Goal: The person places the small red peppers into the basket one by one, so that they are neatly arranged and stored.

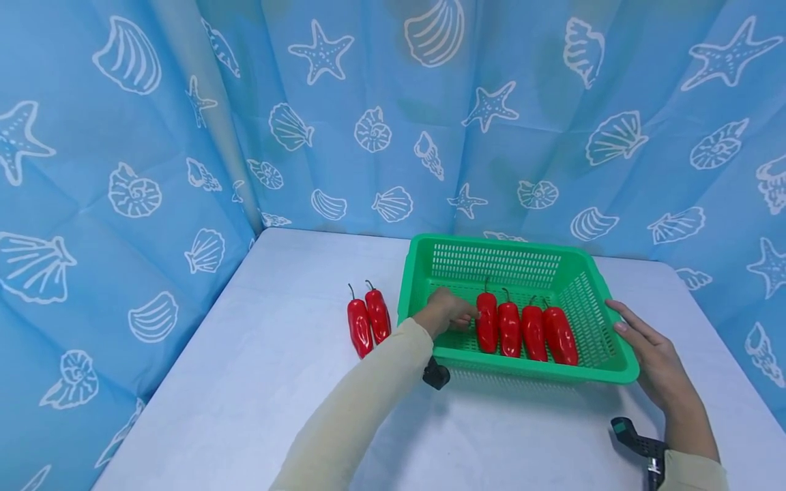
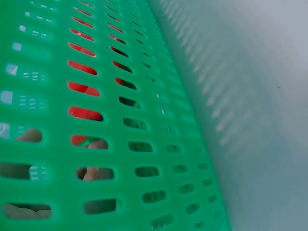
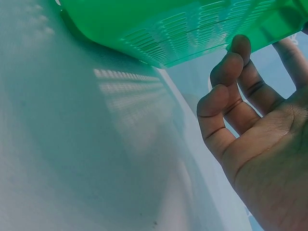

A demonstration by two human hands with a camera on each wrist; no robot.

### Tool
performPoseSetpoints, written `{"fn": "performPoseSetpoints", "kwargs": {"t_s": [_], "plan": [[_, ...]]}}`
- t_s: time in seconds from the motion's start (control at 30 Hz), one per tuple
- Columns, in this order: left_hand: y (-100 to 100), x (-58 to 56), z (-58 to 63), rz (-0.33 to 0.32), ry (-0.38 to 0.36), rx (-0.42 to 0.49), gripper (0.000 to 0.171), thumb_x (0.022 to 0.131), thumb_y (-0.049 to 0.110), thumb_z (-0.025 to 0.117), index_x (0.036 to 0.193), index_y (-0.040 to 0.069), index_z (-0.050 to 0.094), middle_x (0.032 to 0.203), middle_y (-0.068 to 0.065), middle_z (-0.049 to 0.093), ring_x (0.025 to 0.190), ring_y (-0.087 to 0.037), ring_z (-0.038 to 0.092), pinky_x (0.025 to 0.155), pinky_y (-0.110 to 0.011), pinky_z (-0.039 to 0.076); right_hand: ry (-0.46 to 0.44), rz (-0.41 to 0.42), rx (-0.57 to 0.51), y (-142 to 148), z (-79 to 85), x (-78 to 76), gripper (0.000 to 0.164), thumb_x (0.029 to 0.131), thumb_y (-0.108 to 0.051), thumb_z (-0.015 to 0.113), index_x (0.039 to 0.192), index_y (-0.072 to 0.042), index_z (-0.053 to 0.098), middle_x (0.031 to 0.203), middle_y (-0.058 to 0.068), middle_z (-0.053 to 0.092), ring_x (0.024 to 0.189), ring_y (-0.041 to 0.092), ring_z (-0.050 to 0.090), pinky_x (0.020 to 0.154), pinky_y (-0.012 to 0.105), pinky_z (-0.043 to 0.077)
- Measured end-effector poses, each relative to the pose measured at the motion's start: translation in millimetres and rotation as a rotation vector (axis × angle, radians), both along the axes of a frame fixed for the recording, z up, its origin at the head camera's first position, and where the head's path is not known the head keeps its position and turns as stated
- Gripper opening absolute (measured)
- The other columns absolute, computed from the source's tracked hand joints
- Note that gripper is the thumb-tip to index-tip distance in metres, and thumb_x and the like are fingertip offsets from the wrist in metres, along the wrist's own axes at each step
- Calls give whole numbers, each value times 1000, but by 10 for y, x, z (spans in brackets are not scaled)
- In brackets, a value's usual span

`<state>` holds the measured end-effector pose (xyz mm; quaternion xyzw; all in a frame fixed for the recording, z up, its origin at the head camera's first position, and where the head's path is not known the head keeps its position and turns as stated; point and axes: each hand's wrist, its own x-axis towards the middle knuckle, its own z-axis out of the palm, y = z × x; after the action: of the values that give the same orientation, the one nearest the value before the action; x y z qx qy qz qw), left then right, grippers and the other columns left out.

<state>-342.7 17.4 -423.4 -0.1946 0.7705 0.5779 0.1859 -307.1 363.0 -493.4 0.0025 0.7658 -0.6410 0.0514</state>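
Four glossy red peppers with dark stems lie side by side in a green slotted plastic basket (image 1: pixel 497 365). My left hand (image 1: pixel 449 310) reaches inside, its fingertips touching the left side of the leftmost pepper (image 1: pixel 487 324). Right of it are the second pepper (image 1: pixel 510 329), the third (image 1: pixel 533 333) and the rightmost (image 1: pixel 561 335). Through the slots, the left wrist view shows only bits of red and of fingers. Outside the basket's right wall, my right hand (image 1: pixel 657 358) rests lightly bent fingers against it; the right wrist view shows fingertips (image 3: pixel 240 45) at the wall.
Two more red peppers (image 1: pixel 368 317) lie on the white table (image 1: pixel 264 382), left of the basket and beside my left forearm. A blue curtain (image 1: pixel 381 123) with shell and starfish prints hangs behind the table and along its sides.
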Motion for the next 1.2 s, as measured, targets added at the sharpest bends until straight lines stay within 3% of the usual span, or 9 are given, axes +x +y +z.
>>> {"fn": "performPoseSetpoints", "kwargs": {"t_s": [0.13,0.2,0.37,0.6,0.87,1.2], "plan": [[-25,17,0,-9,7,11,27,84,4,78,101,-3,59,93,-18,72,91,-30,73,84,-37,58,-14,-1,48,2,11,0,56,104,-43,51,155,-42,31,167,-1,8,120,-4,45,79,12,52],[-32,21,4,-16,14,12,26,84,3,78,100,-3,60,93,-18,73,92,-29,73,85,-37,58,-26,-4,62,12,12,4,56,103,-44,51,155,-44,30,168,-2,6,132,3,41,79,11,51],[-50,14,38,-42,46,23,15,85,4,77,92,-2,64,89,-18,74,89,-28,74,84,-37,58,-28,-6,48,25,17,8,56,103,-43,51,155,-43,30,167,-4,5,151,20,20,80,9,49],[-115,25,39,-100,96,119,9,91,5,71,91,-3,69,96,-19,74,93,-29,73,88,-38,57,-32,-4,96,8,0,-3,56,103,-46,49,155,-45,28,167,-2,5,151,31,16,80,10,50],[-300,10,64,-204,132,270,25,94,9,69,111,-9,69,108,-20,72,107,-33,68,92,-38,56,-20,-10,117,-6,5,-23,56,103,-48,48,155,-45,27,167,-4,4,151,36,11,79,8,48],[-469,22,145,-157,145,363,20,94,13,71,108,-1,70,94,-10,73,88,-21,72,98,-44,52,-10,-5,128,-2,-11,-11,57,103,-48,47,156,-44,27,167,-2,5,151,36,14,79,9,49]]}}
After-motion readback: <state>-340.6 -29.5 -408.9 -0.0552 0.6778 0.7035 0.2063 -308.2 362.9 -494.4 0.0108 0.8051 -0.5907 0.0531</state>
